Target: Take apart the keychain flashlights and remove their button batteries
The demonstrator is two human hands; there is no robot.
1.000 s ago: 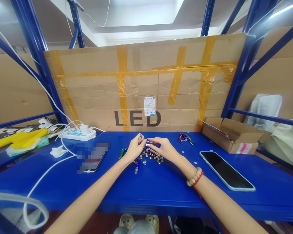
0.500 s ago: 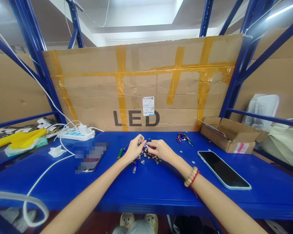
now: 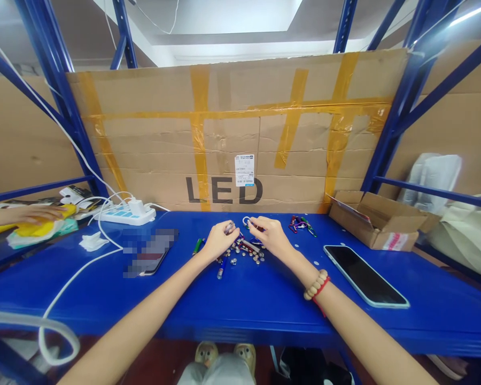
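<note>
My left hand point(image 3: 217, 241) is closed around a small silvery cylinder point(image 3: 229, 228), mostly hidden by its fingers. To its right, my right hand point(image 3: 271, 236) pinches a small dark-red piece with a metal ring point(image 3: 246, 220) sticking out toward the left. Between and below both hands lies a pile of small metal tubes and round silvery pieces point(image 3: 244, 248). A blue tube point(image 3: 221, 269) points toward me at the pile's front. By my left wrist is a green tube point(image 3: 197, 246).
Colored carabiners point(image 3: 302, 225) lie right of my hands, near an open cardboard box point(image 3: 379, 222). A phone point(image 3: 364, 276) rests at right, another phone point(image 3: 156, 259) at left. Behind it is a white power strip point(image 3: 124, 215) with cables. Another person's hand point(image 3: 34, 215) touches yellow packaging.
My hands have moved apart, the right one shifting right with the ringed piece now showing. Another person's hand has appeared at the far left. The view has tilted slightly.
</note>
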